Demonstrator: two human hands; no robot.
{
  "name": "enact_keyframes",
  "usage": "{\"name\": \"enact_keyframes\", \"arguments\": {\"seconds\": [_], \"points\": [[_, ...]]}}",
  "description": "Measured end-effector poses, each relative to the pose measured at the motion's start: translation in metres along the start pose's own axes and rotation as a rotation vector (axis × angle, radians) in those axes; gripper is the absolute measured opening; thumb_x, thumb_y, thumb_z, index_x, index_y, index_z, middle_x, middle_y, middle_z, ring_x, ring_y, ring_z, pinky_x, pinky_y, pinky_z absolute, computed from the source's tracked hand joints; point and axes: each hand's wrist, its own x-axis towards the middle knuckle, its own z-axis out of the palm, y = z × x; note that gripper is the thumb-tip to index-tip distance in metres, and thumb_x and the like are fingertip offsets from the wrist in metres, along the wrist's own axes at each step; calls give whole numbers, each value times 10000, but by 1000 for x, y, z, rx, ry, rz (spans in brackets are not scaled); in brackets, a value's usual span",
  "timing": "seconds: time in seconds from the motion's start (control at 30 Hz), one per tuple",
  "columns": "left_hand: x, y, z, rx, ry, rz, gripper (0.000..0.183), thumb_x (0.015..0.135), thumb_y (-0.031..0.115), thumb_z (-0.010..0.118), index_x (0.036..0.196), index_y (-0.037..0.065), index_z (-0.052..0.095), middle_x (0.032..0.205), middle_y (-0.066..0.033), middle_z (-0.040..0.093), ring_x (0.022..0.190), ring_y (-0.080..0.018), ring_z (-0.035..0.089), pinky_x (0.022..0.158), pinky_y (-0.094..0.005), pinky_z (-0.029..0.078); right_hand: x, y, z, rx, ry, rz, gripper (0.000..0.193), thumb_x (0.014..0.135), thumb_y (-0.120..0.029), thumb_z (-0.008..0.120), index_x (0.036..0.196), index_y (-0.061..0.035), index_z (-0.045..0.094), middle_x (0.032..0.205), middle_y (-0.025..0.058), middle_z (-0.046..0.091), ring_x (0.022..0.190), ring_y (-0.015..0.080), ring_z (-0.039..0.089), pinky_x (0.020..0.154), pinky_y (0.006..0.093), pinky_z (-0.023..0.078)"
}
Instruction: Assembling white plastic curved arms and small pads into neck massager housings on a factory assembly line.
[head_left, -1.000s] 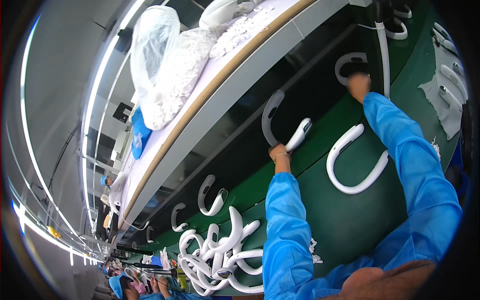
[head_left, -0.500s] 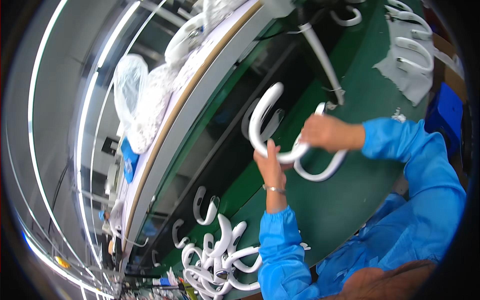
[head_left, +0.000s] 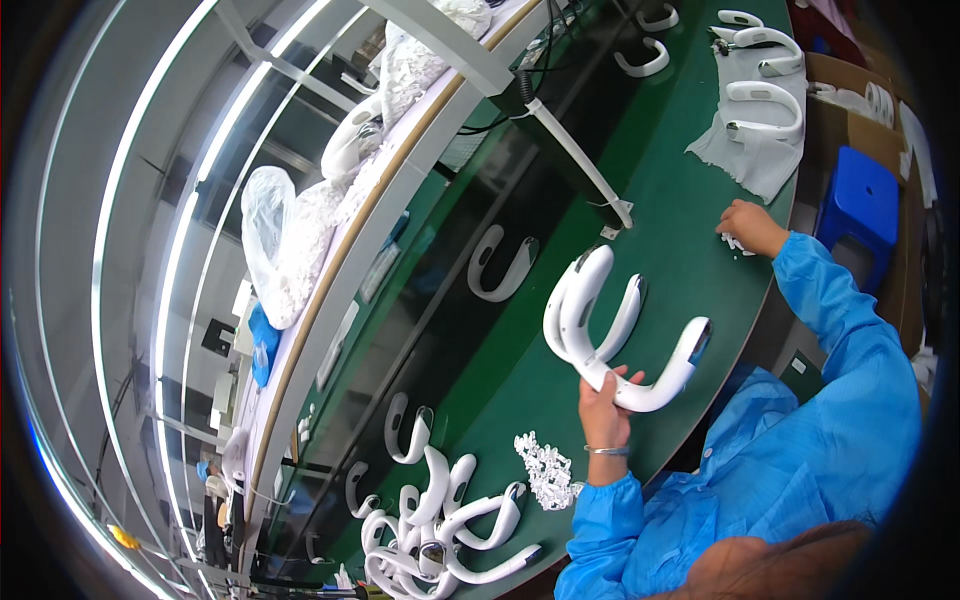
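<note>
My left hand (head_left: pixel 606 412) grips a white U-shaped neckband (head_left: pixel 645 398) by its curve, holding it above the green work surface with both arms pointing up and away. Beneath it, a second white neckband (head_left: pixel 622 325) lies on the surface, partly covered. Off to the right, my right hand (head_left: pixel 755 228) is at a little heap of small white parts (head_left: pixel 736 246) near the table edge. Its fingers are bent together over the parts; whether one is pinched between them is hidden.
A pile of white neckbands (head_left: pixel 430 530) lies at lower left, beside a heap of small white pieces (head_left: pixel 548 472). More rest on a dark belt strip (head_left: pixel 440 330) and a grey cloth (head_left: pixel 745 160). A white post (head_left: pixel 580 160) rises beyond; a blue stool (head_left: pixel 862 205) stands right.
My right hand has left the neckband and moved right to the small white parts. My left hand keeps the neckband, now nearer to me. The view has shifted too.
</note>
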Motion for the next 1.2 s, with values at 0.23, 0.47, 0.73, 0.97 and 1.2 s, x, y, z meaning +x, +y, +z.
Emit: {"name": "enact_keyframes", "arguments": {"seconds": [0.23, 0.47, 0.73, 0.97, 1.2], "points": [[1, -29, -7, -115, -96, -62, 335, 950, 98, 456, 1251, 32, 326, 1163, -210, 541, 948, -379, 624, 825, -470, 536, 10, -24, 6, -147, 73, -109, 31, 646, -89, 642, 668, -76, 625, 734, 45, 570, 783, 245, 527, 693, 355, 432], [-6, -24, -14, -170, -170, -138, 359, 932, 129, 483, 1264, 43, 380, 1124, -194, 571, 947, -313, 632, 693, -375, 576, 17, -46, 0, 118, 176, 10, 50, 698, -41, 641, 747, -41, 629, 729, 115, 587, 749, 308, 542, 703, 413, 441], [-4, -31, -20, -231, -98, -158, 281, 934, 171, 486, 1183, 63, 414, 980, -131, 573, 770, -225, 624, 610, -342, 578, 23, -148, -40, 1534, -112, 525, 127, 822, -48, 634, 904, 49, 625, 789, 100, 645, 667, 154, 648, 593, 249, 549], [8, -42, -39, -439, -88, -201, 291, 905, 172, 544, 1144, 10, 510, 1015, -168, 596, 841, -276, 626, 675, -353, 579, 12, -219, -32, 1941, -550, 613, 124, 854, -32, 604, 932, 63, 614, 842, 149, 658, 737, 183, 672, 682, 258, 578], [0, -39, -43, -486, -231, -271, 310, 926, 189, 515, 1180, 12, 494, 1051, -174, 608, 925, -329, 636, 581, -345, 594, 19, -232, -27, 2049, -638, 643, 136, 869, -83, 609, 907, 47, 608, 844, 146, 654, 761, 199, 675, 688, 260, 578]]}}
